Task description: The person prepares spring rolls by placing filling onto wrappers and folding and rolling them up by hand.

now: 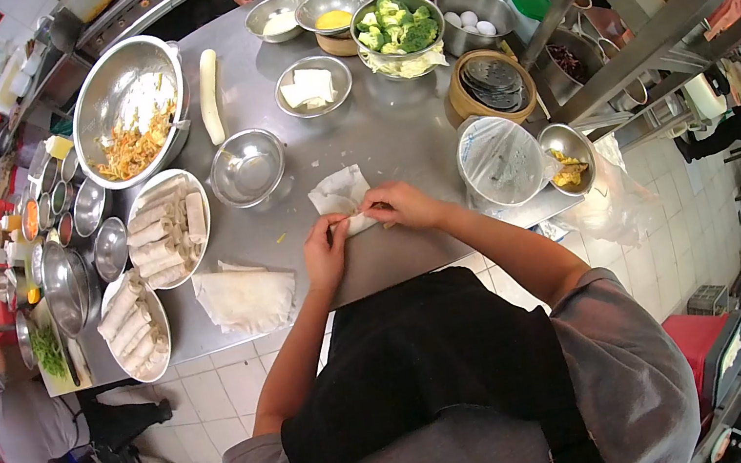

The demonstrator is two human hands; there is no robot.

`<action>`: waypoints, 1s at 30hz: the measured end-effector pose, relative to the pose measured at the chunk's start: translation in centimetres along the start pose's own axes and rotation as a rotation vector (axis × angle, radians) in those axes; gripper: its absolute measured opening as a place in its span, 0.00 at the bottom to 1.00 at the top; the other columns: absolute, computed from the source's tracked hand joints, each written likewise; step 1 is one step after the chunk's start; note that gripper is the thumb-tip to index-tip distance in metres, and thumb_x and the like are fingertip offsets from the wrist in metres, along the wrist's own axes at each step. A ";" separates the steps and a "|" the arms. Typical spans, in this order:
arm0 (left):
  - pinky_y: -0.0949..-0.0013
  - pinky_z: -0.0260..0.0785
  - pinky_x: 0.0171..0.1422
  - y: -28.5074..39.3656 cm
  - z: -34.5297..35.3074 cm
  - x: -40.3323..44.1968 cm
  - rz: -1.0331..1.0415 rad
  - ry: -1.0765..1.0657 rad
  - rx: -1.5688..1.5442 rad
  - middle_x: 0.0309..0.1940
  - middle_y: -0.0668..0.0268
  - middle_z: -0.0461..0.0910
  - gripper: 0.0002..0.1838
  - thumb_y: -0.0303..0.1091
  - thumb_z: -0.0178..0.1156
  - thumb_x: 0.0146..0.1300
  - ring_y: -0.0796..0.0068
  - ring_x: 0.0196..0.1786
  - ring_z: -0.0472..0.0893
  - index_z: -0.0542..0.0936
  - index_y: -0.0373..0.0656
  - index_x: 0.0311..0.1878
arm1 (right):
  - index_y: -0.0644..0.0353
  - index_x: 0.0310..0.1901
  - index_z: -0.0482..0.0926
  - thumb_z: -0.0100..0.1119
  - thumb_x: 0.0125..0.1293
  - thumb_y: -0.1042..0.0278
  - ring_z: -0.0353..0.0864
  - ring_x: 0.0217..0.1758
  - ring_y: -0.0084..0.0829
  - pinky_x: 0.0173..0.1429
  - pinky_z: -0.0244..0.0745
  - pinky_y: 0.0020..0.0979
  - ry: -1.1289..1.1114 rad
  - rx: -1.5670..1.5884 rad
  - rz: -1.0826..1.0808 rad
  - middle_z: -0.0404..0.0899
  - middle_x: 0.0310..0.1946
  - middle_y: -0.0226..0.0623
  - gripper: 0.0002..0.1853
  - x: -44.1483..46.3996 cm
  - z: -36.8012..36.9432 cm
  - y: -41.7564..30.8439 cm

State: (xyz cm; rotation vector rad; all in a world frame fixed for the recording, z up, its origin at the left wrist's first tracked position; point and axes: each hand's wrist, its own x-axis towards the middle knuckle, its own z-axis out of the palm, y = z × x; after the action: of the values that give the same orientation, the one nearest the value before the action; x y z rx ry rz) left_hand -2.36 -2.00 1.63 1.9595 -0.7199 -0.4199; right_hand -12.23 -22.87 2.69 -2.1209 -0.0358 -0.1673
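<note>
On the steel table in front of me lies a thin white wrapper [339, 190], partly folded at its near side. My left hand [326, 247] pinches its near left edge, fingers closed. My right hand [403, 205] has its fingers closed on the near right part. Any filling is hidden under my fingers. A stack of flat wrappers [246, 298] lies left of my left hand. Further left, one oval plate [205, 223] and a second plate [154, 376] hold several finished rolls [155, 232]. A large steel bowl [101, 98] behind them contains shredded orange filling [139, 145].
An empty steel bowl [247, 168], a bowl of white blocks [313, 89], a long white radish [211, 96], broccoli [397, 26], eggs [469, 19] and a plastic-covered container [504, 160] surround the work area. Metal shelf posts rise at right. Other people stand across the table and at far left.
</note>
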 end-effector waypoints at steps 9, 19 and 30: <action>0.58 0.69 0.58 0.5 0.2 1.4 0.354 -0.053 0.229 0.50 0.58 0.83 0.11 0.28 0.56 0.70 0.54 0.51 0.79 0.83 0.44 0.52 | 0.58 0.38 0.84 0.66 0.64 0.66 0.84 0.35 0.35 0.44 0.77 0.35 -0.107 0.082 0.029 0.85 0.34 0.40 0.06 2.3 -0.8 0.8; 0.55 0.71 0.52 -1.2 0.6 3.2 0.272 -0.067 0.126 0.40 0.56 0.83 0.08 0.26 0.58 0.67 0.49 0.44 0.80 0.85 0.42 0.44 | 0.59 0.43 0.83 0.66 0.65 0.65 0.80 0.45 0.42 0.52 0.76 0.38 0.133 -0.153 -0.021 0.81 0.41 0.40 0.09 1.1 0.9 0.7; 0.62 0.74 0.49 -1.8 0.8 3.7 0.182 -0.088 0.086 0.40 0.55 0.83 0.10 0.26 0.59 0.67 0.56 0.42 0.83 0.85 0.40 0.48 | 0.54 0.67 0.71 0.66 0.64 0.61 0.71 0.63 0.47 0.66 0.70 0.43 0.234 -0.462 0.030 0.73 0.60 0.43 0.30 -2.1 4.6 -1.1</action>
State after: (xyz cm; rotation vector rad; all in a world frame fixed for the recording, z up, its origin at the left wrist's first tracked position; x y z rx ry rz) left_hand 0.52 -4.30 -0.32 1.9445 -0.9783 -0.3714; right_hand -13.94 -18.28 0.94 -2.5435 0.1900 -0.4403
